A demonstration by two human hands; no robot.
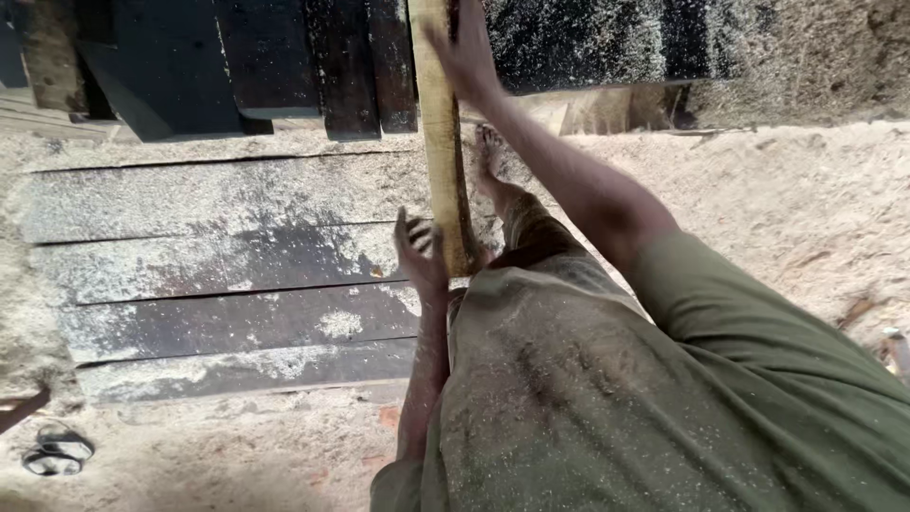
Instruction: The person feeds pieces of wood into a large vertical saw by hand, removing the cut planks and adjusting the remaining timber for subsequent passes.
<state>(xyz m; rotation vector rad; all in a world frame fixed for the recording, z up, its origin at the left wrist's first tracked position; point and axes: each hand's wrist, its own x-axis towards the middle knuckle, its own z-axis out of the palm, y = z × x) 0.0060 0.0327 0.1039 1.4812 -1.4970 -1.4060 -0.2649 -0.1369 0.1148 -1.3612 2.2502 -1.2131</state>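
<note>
Long pale narrow wooden plank (444,133) standing on dusty dark floorboards (218,256), our left hand (420,251) curled around its lower end, our right hand (464,47) pressed open against its upper part, our bare foot (489,152) just beside, sawdust (777,190) all about

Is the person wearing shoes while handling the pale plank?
No, the foot beside the plank is bare on the sawdust.
</note>
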